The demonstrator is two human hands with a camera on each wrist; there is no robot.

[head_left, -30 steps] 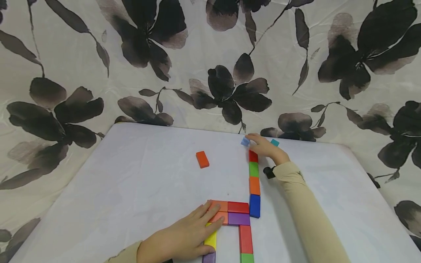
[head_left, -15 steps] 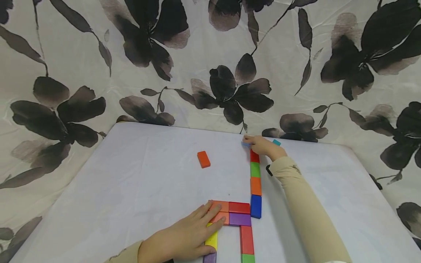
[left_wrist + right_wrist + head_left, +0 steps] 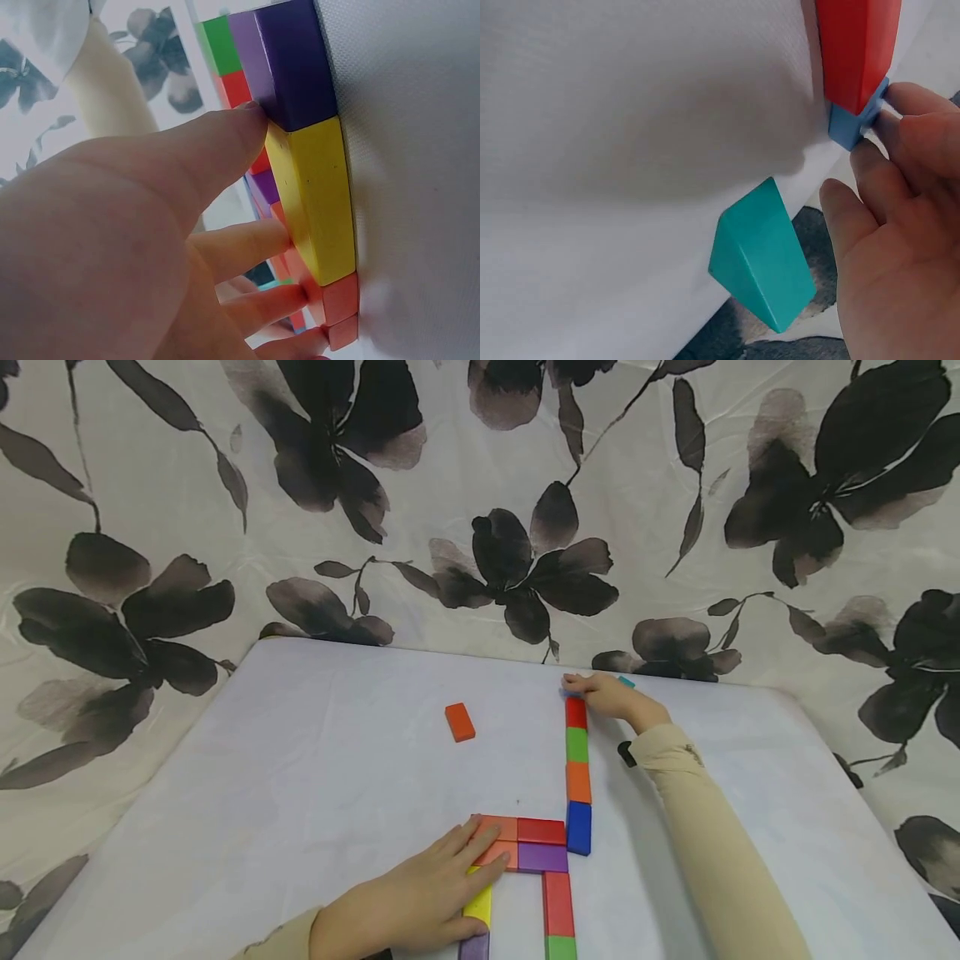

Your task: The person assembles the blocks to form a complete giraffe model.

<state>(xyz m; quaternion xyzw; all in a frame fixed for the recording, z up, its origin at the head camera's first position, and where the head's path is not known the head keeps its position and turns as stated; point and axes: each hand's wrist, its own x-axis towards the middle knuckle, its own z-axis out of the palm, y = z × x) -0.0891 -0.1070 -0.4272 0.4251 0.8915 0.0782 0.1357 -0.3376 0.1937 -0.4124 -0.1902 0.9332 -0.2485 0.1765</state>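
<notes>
My left hand [image 3: 412, 897] lies with fingers spread over the near blocks. In the left wrist view its thumb touches the edge between a purple block [image 3: 300, 67] and a yellow block [image 3: 319, 202], with fingertips on the orange blocks [image 3: 341, 300]. At the far end of a column, my right hand [image 3: 618, 700] pinches a small light blue block [image 3: 847, 124] against the end of a red block [image 3: 855, 52]. The fingers mostly hide that block in the head view. Green [image 3: 577, 745], orange [image 3: 578, 782] and dark blue [image 3: 579, 827] blocks continue the column toward me.
A teal wedge-shaped block [image 3: 761, 255] sits at the table's far edge, beside the right hand. A loose orange-red block [image 3: 460, 722] lies left of the column on the white table [image 3: 337, 760]. Floral cloth [image 3: 517, 568] hangs behind.
My right hand has shifted slightly right, bringing the light blue block from left of the column to the red block's far end. My left hand stays in place.
</notes>
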